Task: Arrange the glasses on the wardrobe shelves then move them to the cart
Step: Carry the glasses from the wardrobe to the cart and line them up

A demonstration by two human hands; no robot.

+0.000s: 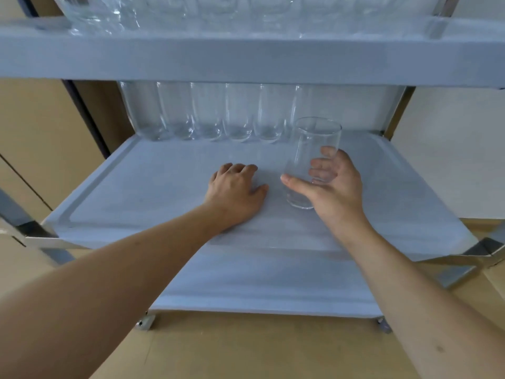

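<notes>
The right hand (332, 184) is holding a clear glass (310, 160) over the middle shelf (142, 187) of the cart (246, 61), thumb reaching across the near side of the glass and the fingers (321, 163) curling round its right side, showing through the glass wall. The glass is standing roughly upright with its long axis running bottom to top and leaning a little toward the right, its open mouth pointing up and away and its thicker base sitting nearest the viewer; whether the base is touching the shelf cannot be told. It is a plain, colourless, smooth-walled tumbler, taller than it is wide. The left hand (236, 190) is lying palm down on the shelf just left of the glass, fingers relaxed and slightly bent at the tips, holding nothing. Along the far edge of the same shelf a row of glasses (207, 113) is standing side by side, upright, ending just beyond the held glass. More glasses (109, 15) are standing on the top shelf, blurred at the upper edge. A lower shelf (259, 291) is showing beneath, near the floor (246, 348).
</notes>
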